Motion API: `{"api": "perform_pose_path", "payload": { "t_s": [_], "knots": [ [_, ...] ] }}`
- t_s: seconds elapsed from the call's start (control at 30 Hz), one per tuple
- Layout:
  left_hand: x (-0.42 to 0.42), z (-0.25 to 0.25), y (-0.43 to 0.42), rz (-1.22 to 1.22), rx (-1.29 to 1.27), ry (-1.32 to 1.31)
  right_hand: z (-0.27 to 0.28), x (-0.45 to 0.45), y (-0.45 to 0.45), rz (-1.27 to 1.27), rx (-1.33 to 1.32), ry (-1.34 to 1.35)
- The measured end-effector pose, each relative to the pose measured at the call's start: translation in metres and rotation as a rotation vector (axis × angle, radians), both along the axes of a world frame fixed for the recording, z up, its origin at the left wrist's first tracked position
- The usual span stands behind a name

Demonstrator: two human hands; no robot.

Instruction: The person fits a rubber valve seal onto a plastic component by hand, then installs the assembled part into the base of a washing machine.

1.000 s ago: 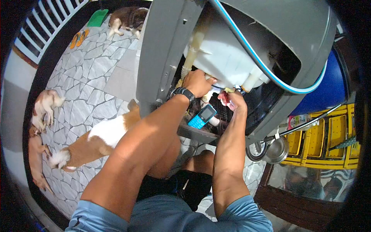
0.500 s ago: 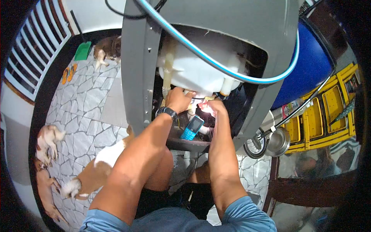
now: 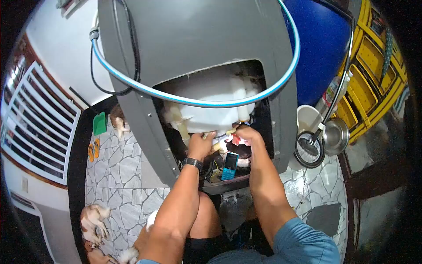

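A grey appliance cabinet [image 3: 198, 48], like a washing machine, stands before me with its panel opening uncovered. Inside it sits a white plastic tub [image 3: 211, 116]. Under the tub, my left hand [image 3: 201, 146], with a dark wristwatch, is closed at the left of a white fitting; what its fingers grip is hidden. Across from it, my right hand [image 3: 247, 134] has its fingers curled in beside a small red part [image 3: 236, 139], and I cannot make out what they hold. A blue keypad phone [image 3: 230, 166] leans upright below, near a ribbed white hose [image 3: 242, 162].
A blue-striped hose [image 3: 198, 102] loops across the opening. At right are a blue barrel [image 3: 318, 48], a white bucket [image 3: 309, 118], a metal bowl [image 3: 336, 135] and a yellow rack [image 3: 367, 75]. Several dogs lie on the tiles at left, one dog [image 3: 94, 220] near the wall.
My view has shifted, so the cabinet appears lower and further left with more of its upper panel showing. Both hands stay under the tub, with only slight finger movement.
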State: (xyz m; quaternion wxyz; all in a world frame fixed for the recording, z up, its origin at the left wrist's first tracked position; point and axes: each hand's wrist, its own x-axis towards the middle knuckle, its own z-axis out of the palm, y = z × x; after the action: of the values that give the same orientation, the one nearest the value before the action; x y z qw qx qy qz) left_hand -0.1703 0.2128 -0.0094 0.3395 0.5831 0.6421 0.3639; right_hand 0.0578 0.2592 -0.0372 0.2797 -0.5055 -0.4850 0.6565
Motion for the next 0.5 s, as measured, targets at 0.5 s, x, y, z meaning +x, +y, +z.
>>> {"api": "perform_pose_path", "payload": {
  "t_s": [0.5],
  "knots": [
    [0.018,0.052,-0.023,-0.040,-0.156,-0.121,0.022,-0.031,-0.031,-0.244,0.098,-0.097]
  ]
}}
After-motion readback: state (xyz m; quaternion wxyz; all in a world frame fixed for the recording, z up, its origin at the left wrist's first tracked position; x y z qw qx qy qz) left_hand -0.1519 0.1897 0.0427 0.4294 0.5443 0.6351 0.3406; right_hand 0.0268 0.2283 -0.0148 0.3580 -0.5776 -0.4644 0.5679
